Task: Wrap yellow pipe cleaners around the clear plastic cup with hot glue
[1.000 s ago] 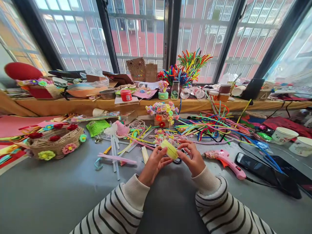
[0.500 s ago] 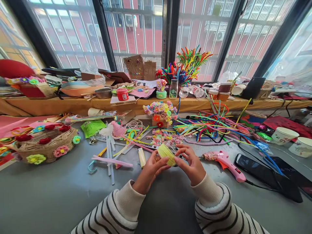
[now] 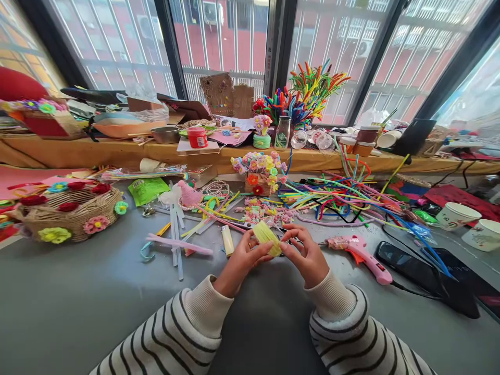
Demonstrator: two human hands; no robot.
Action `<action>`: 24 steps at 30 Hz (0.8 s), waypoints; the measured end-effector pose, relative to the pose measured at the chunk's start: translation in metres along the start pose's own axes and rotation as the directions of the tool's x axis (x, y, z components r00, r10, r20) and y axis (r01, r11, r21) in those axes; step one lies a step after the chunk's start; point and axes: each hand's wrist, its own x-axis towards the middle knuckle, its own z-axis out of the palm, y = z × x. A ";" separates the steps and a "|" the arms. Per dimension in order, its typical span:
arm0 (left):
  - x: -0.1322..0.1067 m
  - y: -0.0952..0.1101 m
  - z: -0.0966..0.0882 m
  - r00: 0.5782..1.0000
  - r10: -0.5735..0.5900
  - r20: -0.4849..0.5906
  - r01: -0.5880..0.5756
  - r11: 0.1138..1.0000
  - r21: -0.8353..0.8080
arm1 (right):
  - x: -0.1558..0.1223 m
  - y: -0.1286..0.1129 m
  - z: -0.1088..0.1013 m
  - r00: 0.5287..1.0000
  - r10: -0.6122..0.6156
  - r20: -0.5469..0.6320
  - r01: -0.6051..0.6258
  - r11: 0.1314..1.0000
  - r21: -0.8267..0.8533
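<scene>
A small pale yellow roll (image 3: 266, 237), its side covered in fine parallel strands, is held up over the desk between my hands. My left hand (image 3: 247, 256) is closed around its left and lower side, thumb across the front. From the right, the thumb and fingertips of my right hand (image 3: 307, 252) pinch its edge. Whether a loose strand runs between the right fingers cannot be made out. Behind the hands lie scissors, mostly hidden. A cream-coloured stick (image 3: 227, 241) rests just left of the roll, and a pink glue gun (image 3: 361, 255) lies to the right.
Clear glue sticks (image 3: 175, 245) and a pink strip lie left. A flower-trimmed twine basket (image 3: 72, 216) stands far left. Behind are a small flower box (image 3: 260, 182), piled pipe cleaners (image 3: 332, 200) and a crowded ledge (image 3: 156, 156). Phones (image 3: 406, 265) and paper cups (image 3: 457, 214) are right.
The yellow roll has turned slightly in my fingers, showing more of its strand-covered side. Both hands stay closed on it. The camera view has shifted a little.
</scene>
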 end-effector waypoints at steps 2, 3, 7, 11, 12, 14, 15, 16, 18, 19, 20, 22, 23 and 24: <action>0.001 -0.001 0.000 1.000 0.000 -0.005 0.000 1.000 0.001 | -0.001 -0.001 0.000 1.000 -0.003 -0.009 0.003 1.000 0.004; 0.001 -0.002 0.000 1.000 0.000 -0.006 0.000 1.000 0.001 | -0.001 -0.001 0.000 1.000 -0.005 -0.011 0.005 1.000 0.006; 0.002 -0.004 0.000 1.000 0.004 -0.016 -0.004 1.000 0.000 | -0.002 0.000 0.000 1.000 -0.005 -0.017 0.005 1.000 0.010; 0.001 -0.004 0.000 0.999 0.008 -0.032 -0.008 1.000 0.005 | -0.003 0.001 0.000 1.000 0.003 -0.019 -0.003 1.000 0.016; 0.000 -0.004 0.000 0.999 0.009 -0.034 -0.008 1.000 0.007 | -0.003 0.001 0.000 1.000 0.003 -0.018 -0.003 1.000 0.017; -0.001 -0.003 0.000 0.999 0.009 -0.039 -0.009 1.000 0.010 | -0.003 0.001 0.000 1.000 0.001 -0.015 -0.001 1.000 0.016; -0.002 -0.003 0.000 0.999 0.010 -0.039 -0.009 1.000 0.010 | -0.003 0.001 -0.001 1.000 0.001 -0.012 -0.001 1.000 0.015; -0.002 -0.002 0.000 0.999 0.010 -0.038 -0.009 1.000 0.009 | -0.002 0.002 -0.001 1.000 0.001 -0.008 -0.001 1.000 0.013; -0.002 -0.002 0.000 0.999 0.007 -0.034 -0.006 1.000 0.003 | -0.001 0.002 -0.002 1.000 0.004 0.001 -0.004 1.000 0.008; -0.001 -0.002 0.000 0.999 0.007 -0.033 -0.007 1.000 -0.001 | -0.001 0.002 -0.003 1.000 0.006 0.004 -0.006 1.000 0.007; -0.001 -0.002 0.000 0.999 0.009 -0.036 -0.009 1.000 -0.005 | -0.001 0.002 -0.003 1.000 0.008 0.004 -0.008 1.000 0.006; -0.001 -0.002 0.000 0.999 0.008 -0.041 -0.009 1.000 -0.009 | -0.001 0.001 -0.002 1.000 0.012 -0.006 -0.012 1.000 0.007; -0.001 -0.002 0.000 0.999 0.008 -0.041 -0.008 1.000 -0.010 | -0.002 0.000 -0.001 1.000 0.014 -0.013 -0.014 1.000 0.010; -0.001 -0.002 0.001 0.999 0.011 -0.041 -0.011 1.000 -0.010 | -0.002 0.000 -0.001 1.000 0.016 -0.020 -0.015 1.000 0.013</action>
